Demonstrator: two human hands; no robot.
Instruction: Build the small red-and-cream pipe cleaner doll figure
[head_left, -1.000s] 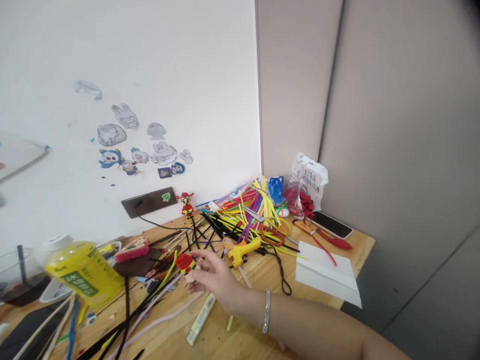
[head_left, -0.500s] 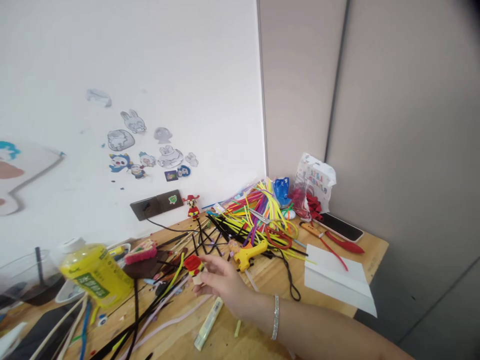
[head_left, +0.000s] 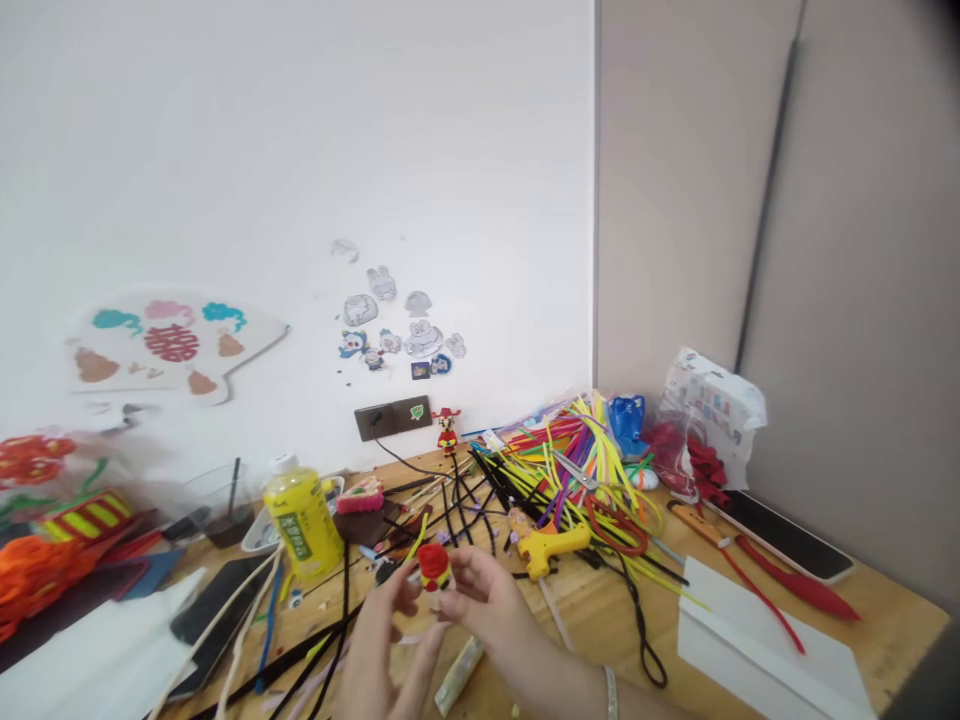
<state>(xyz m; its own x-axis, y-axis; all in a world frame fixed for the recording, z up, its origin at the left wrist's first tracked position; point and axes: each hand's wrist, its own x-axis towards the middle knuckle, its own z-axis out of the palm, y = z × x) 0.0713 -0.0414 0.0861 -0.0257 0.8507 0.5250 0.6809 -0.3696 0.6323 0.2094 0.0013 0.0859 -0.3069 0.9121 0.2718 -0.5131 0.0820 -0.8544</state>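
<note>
My right hand [head_left: 491, 605], with a bracelet at the wrist, pinches a small red and yellow figure [head_left: 433, 568] from the right. My left hand [head_left: 382, 640] is at the figure's left side, its fingers curved round toward it and the thumb below. Whether the left fingertips press on the figure is hard to make out. A pale glue-like tube [head_left: 458, 675] lies on the table just below the hands. Behind them, a similar red figure [head_left: 447, 432] stands upright against the wall.
Right of my hands lies a yellow glue gun [head_left: 553, 545], with heaped colored pipe cleaners [head_left: 592, 450] and scissors [head_left: 576, 470] behind. A yellow bottle [head_left: 304, 525] stands at left. White paper [head_left: 765, 640] and a phone [head_left: 787, 535] lie right.
My left hand has come into view beside the figure, which my right hand still holds. The view has shifted left, showing more of the table's left side.
</note>
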